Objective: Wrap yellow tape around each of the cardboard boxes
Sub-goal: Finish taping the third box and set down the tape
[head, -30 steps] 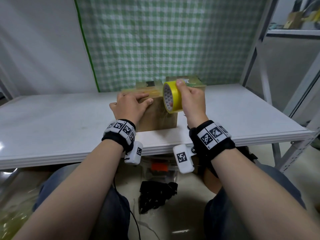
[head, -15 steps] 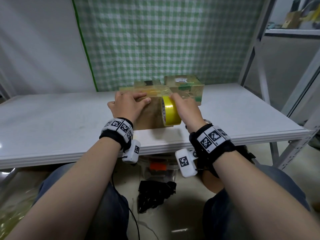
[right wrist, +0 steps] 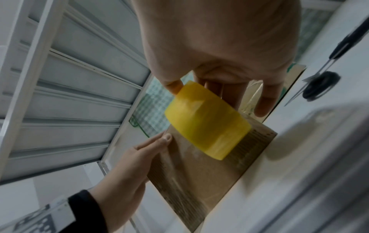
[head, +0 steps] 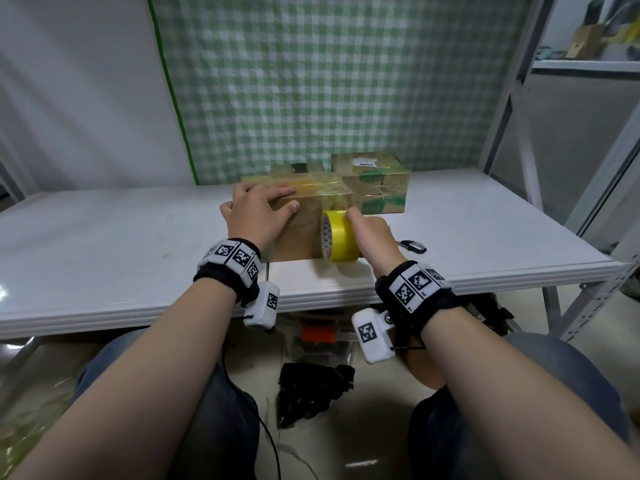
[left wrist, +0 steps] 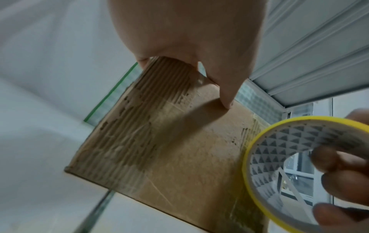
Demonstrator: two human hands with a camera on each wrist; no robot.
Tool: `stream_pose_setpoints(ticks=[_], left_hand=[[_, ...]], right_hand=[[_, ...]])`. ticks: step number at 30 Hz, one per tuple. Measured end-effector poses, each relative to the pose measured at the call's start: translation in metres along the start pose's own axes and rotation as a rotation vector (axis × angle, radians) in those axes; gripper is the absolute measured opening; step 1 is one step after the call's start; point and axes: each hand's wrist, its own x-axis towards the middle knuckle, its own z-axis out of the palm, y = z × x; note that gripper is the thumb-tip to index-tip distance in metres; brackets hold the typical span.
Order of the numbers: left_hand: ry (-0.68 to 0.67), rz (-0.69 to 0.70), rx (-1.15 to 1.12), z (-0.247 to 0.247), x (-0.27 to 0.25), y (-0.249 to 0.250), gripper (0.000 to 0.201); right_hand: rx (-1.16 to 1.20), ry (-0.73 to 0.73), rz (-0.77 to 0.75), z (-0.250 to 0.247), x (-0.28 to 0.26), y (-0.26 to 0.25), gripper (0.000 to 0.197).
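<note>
A brown cardboard box point(head: 298, 237) stands near the front edge of the white table point(head: 138, 244). My left hand point(head: 266, 202) lies flat on its top with straight fingers, and its thumb point(left wrist: 227, 94) presses the front face point(left wrist: 169, 149). My right hand point(head: 360, 230) grips the yellow tape roll point(head: 341, 237) and holds it against the lower right of that front face, close to the tabletop. A glossy strip of tape runs over the top above the roll. The right wrist view shows the roll point(right wrist: 207, 123) between my thumb and fingers against the box point(right wrist: 199, 181).
A second box point(head: 374, 181) with green print stands behind and to the right, touching the near one. A third box point(head: 298, 168) is partly hidden behind it. Scissors point(head: 412, 244) lie on the table just right of my right hand. A metal shelf frame point(head: 519, 116) rises at the right.
My right hand has carried the tape roll from the box's top edge down the front face to near the tabletop. The left hand has stayed on the box top.
</note>
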Motion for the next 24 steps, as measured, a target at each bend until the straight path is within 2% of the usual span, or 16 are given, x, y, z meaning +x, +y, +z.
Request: stream_pose_setpoints(ticks=[2,4,6,8,10,11,12,14,17,18,21,24], left_hand=[[0.001,0.015,-0.036,-0.002,0.002,-0.009,0.032],[0.030,-0.013,-0.116,-0.003,0.001,-0.015,0.048],[0.083,-0.160,-0.313,-0.005,-0.005,-0.018,0.074],[0.104,-0.396,-0.532,-0.004,-0.007,-0.022,0.086],[0.027,-0.555,-0.617,-0.005,-0.010,-0.025,0.091],[-0.030,-0.581,-0.611,-0.004,-0.012,-0.025,0.083],[-0.056,-0.580,-0.600,-0.003,-0.014,-0.025,0.066],[-0.048,-0.537,-0.591,-0.004,-0.018,-0.020,0.033],[-0.013,-0.409,-0.603,-0.004,-0.019,-0.015,0.033],[0.016,-0.378,-0.595,-0.005,-0.018,-0.015,0.036],[0.067,-0.310,-0.555,-0.014,-0.015,-0.014,0.043],[0.086,-0.256,-0.505,-0.022,-0.012,-0.015,0.052]], right_hand=[[0.020,-0.001,-0.025,0.002,0.003,0.004,0.027],[0.031,-0.004,-0.036,0.004,0.006,0.005,0.026],[0.038,-0.019,-0.035,0.005,0.007,0.004,0.026],[0.047,-0.026,-0.025,0.006,0.009,0.002,0.029],[0.067,-0.021,-0.006,0.005,0.013,0.004,0.049],[0.074,-0.010,0.007,0.005,0.016,0.005,0.066],[0.085,-0.004,0.018,0.004,0.020,0.006,0.075],[0.106,-0.001,0.031,0.004,0.021,0.005,0.080],[0.199,0.016,0.057,0.004,0.033,0.010,0.105],[0.217,0.013,0.051,0.003,0.031,0.007,0.106],[0.268,0.015,0.022,-0.002,0.012,-0.013,0.061],[0.313,0.023,-0.051,-0.007,0.020,-0.013,0.054]])
